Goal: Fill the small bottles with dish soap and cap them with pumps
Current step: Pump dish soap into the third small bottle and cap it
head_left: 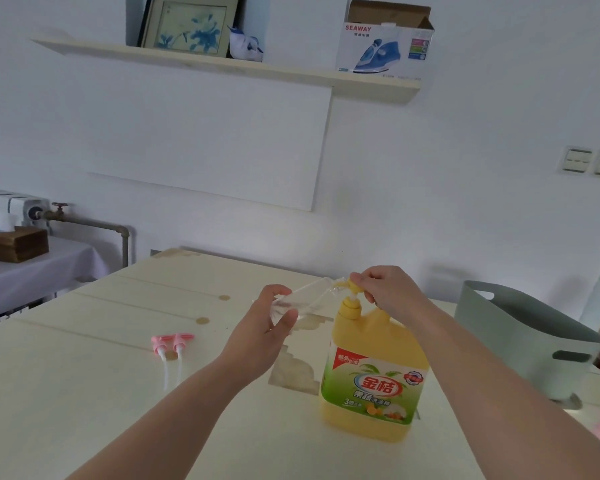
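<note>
A big yellow dish soap jug [373, 372] with a green label stands upright on the pale wooden table [84, 393]. My right hand [385, 289] rests on its yellow pump head [353, 285], fingers curled over it. My left hand [267, 327] grips a small clear bottle [302, 297], tilted so its mouth meets the pump spout. Two pink pumps [172, 342] with white tubes lie side by side on the table to the left.
A grey-green plastic basket [520, 337] stands at the table's right edge, close to the jug. A side table with a wooden tissue box [13, 242] is far left. A wall shelf [222, 65] holds a picture and an iron box.
</note>
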Demonstrator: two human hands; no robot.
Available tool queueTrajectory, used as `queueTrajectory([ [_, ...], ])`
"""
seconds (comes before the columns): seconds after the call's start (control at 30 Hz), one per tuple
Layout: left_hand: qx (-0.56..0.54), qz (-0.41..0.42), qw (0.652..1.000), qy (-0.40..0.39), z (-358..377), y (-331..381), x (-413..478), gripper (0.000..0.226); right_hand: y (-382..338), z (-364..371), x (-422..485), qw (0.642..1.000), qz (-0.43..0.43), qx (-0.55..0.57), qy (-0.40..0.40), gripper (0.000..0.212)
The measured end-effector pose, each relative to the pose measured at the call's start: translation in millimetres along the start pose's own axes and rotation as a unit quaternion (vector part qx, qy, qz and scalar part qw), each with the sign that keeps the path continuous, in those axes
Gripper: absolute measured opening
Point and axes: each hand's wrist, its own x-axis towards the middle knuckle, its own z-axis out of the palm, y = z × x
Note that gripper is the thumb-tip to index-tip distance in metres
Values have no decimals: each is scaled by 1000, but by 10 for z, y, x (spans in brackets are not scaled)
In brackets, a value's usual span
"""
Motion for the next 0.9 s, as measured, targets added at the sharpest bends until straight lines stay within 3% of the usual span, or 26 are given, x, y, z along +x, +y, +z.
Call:
queueTrajectory([
  [0.23,-2,-5,1000,-1,-9,48,-5,27,-17,-3,-45,1000,6,-7,-5,39],
  [0.9,2,-15,1000,9,5,47,5,25,-90,-37,-64,999,32,22,-22,39],
])
